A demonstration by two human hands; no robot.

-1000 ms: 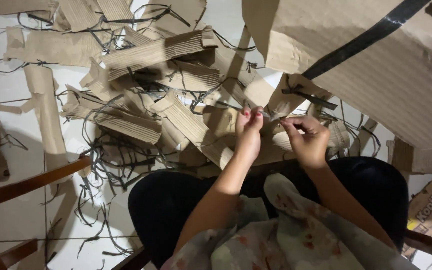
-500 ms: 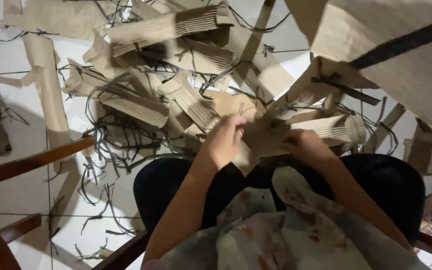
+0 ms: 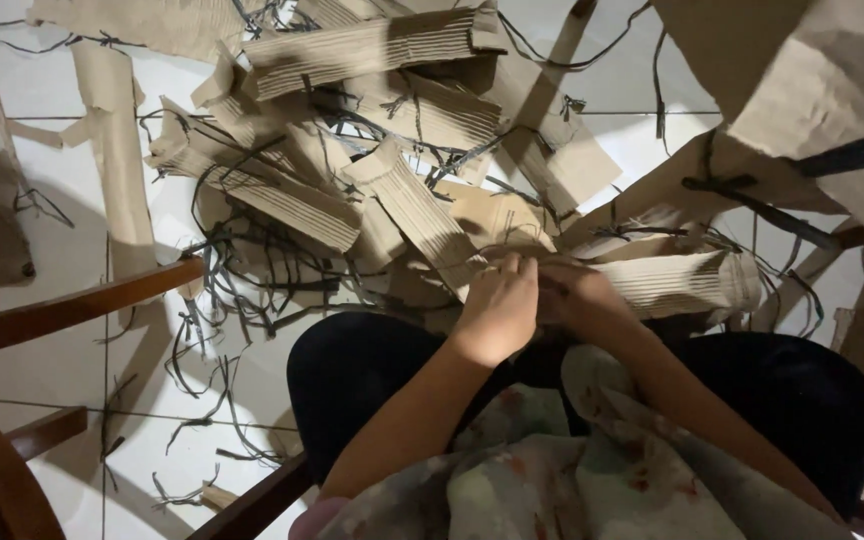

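Now the whole view has swung down and left: the white tile floor takes up more of the left side than a second ago, and the dark wooden chair frame has come fully into view beside us. Up in the right corner the big cardboard sheet with its black strap has slid towards the edge and shows less than before.

Across the middle, the heap of corrugated strips and tangled black cord lies as it did; nothing in that pile looks disturbed.

Closer in, we've pulled the work towards our lap. A second ago our hands were raised and slightly apart, fingers pinching at something thin between them. At this moment the left hand and the right hand are pressed together just above the black trousers, fingers curled and narrow.

Both sit on the near end of a rolled corrugated piece, which runs out to our right and lies across our knees. We judge the grip has gone from fine picking to a firm two-handed hold on that roll. Whether any cord is still caught between the fingers, we cannot tell; the knuckles hide it.
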